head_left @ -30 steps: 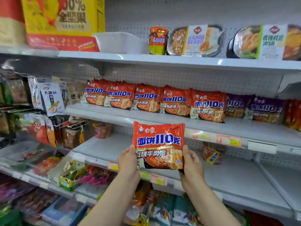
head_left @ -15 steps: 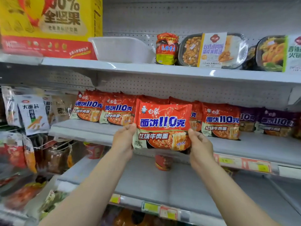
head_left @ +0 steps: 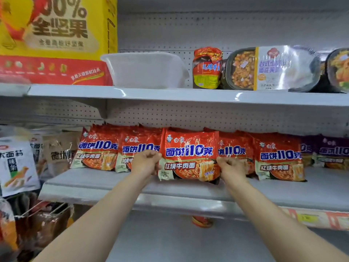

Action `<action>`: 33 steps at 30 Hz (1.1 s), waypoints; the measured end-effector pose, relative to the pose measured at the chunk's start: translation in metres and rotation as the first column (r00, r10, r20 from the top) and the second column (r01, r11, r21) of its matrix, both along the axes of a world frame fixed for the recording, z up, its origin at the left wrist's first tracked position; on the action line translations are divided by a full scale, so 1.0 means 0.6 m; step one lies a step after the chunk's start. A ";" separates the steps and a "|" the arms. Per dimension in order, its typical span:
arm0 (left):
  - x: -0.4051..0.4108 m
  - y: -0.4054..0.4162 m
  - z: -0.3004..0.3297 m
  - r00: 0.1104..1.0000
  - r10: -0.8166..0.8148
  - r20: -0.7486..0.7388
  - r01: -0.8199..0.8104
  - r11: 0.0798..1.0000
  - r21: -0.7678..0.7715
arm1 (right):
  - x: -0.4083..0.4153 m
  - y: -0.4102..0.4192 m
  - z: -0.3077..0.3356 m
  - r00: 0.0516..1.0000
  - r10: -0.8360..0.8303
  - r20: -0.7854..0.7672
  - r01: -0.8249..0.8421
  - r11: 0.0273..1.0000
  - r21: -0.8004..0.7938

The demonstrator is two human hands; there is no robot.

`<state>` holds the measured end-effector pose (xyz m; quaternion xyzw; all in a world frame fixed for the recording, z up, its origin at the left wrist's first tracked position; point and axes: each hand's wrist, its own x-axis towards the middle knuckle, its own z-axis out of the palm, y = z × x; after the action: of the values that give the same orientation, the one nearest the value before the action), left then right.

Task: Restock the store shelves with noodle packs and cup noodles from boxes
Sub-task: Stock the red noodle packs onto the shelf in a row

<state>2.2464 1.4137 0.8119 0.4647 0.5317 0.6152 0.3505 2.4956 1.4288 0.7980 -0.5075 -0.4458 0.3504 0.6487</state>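
Shelf — noodle pack between hands

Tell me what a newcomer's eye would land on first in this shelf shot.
First, the red noodle pack at the centre, gripped at its edges by the left hand and the right hand and set on the middle shelf in front of a row of matching red packs. Next, the big yellow box at the upper left on the top shelf.
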 end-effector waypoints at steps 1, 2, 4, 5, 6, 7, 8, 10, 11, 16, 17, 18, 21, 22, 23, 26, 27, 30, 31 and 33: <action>-0.007 0.013 0.000 1.000 0.002 0.002 -0.002 1.000 0.000 | -0.008 0.012 -0.001 1.000 -0.005 0.008 0.005 1.000 -0.004; -0.013 0.025 -0.002 1.000 0.003 0.001 -0.003 1.000 -0.001 | -0.015 0.022 -0.002 1.000 -0.013 0.012 0.013 1.000 -0.013; -0.018 0.046 -0.005 1.000 -0.004 0.002 0.004 1.000 0.007 | -0.024 0.042 -0.004 0.998 -0.052 0.024 0.052 0.998 -0.022; -0.018 0.055 -0.008 1.000 -0.008 0.001 0.008 1.000 0.015 | -0.026 0.050 -0.005 0.997 -0.076 0.033 0.077 0.997 -0.027; -0.018 0.064 -0.009 1.000 -0.010 -0.003 0.010 1.000 0.022 | -0.027 0.058 -0.007 0.994 -0.097 0.042 0.099 0.995 -0.031; -0.017 0.070 -0.011 1.000 -0.011 -0.004 0.011 1.000 0.029 | -0.026 0.061 -0.008 0.993 -0.109 0.051 0.111 0.993 -0.040; -0.016 0.077 -0.011 1.000 -0.010 -0.012 0.010 1.000 0.030 | -0.027 0.065 -0.009 0.991 -0.116 0.063 0.119 0.992 -0.050; -0.017 0.087 -0.010 0.999 0.003 -0.049 -0.002 1.000 0.026 | -0.026 0.070 -0.013 0.988 -0.126 0.095 0.131 0.990 -0.054; -0.017 0.092 -0.009 0.998 0.007 -0.066 -0.005 1.000 0.027 | -0.025 0.072 -0.014 0.983 -0.137 0.120 0.143 0.989 -0.045; -0.017 0.108 -0.011 0.985 0.027 -0.168 -0.018 0.998 0.054 | -0.028 0.079 -0.015 0.969 -0.189 0.158 0.200 0.978 -0.055; -0.016 0.111 -0.012 0.980 0.037 -0.197 -0.027 0.998 0.053 | -0.029 0.081 -0.016 0.969 -0.190 0.155 0.203 0.977 -0.067; -0.016 0.115 -0.015 0.972 0.050 -0.229 -0.039 0.998 0.053 | -0.030 0.082 -0.016 0.971 -0.187 0.150 0.201 0.976 -0.081; -0.015 0.121 -0.018 0.957 0.073 -0.282 -0.059 0.997 0.055 | -0.035 0.082 -0.016 0.977 -0.178 0.115 0.190 0.976 -0.110; -0.014 0.122 -0.019 0.956 0.076 -0.283 -0.062 0.996 0.059 | -0.036 0.083 -0.015 0.978 -0.177 0.111 0.189 0.975 -0.116; -0.013 0.121 -0.019 0.956 0.077 -0.283 -0.062 0.996 0.062 | -0.036 0.085 -0.015 0.979 -0.176 0.106 0.188 0.975 -0.121; -0.007 0.117 -0.021 0.954 0.076 -0.290 -0.059 0.996 0.068 | -0.038 0.088 -0.015 0.980 -0.172 0.096 0.184 0.973 -0.142; -0.007 0.114 -0.022 0.956 0.069 -0.286 -0.051 0.996 0.070 | -0.038 0.088 -0.015 0.982 -0.168 0.088 0.180 0.972 -0.150; -0.006 0.098 -0.025 0.953 0.042 -0.301 -0.022 0.997 0.068 | -0.039 0.077 -0.011 0.984 -0.131 0.123 0.151 0.972 -0.178; -0.005 0.088 -0.025 0.943 0.042 -0.329 -0.017 0.997 0.079 | -0.041 0.071 -0.010 0.977 -0.126 0.174 0.157 0.971 -0.178; -0.001 0.071 -0.027 0.915 0.047 -0.400 -0.002 0.994 0.112 | -0.045 0.056 -0.009 0.889 -0.180 0.420 0.252 0.960 -0.122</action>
<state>2.2456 1.4564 0.7959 0.5927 0.5637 0.5393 0.2000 2.4683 1.4624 0.7925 -0.6700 -0.4787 0.2004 0.5307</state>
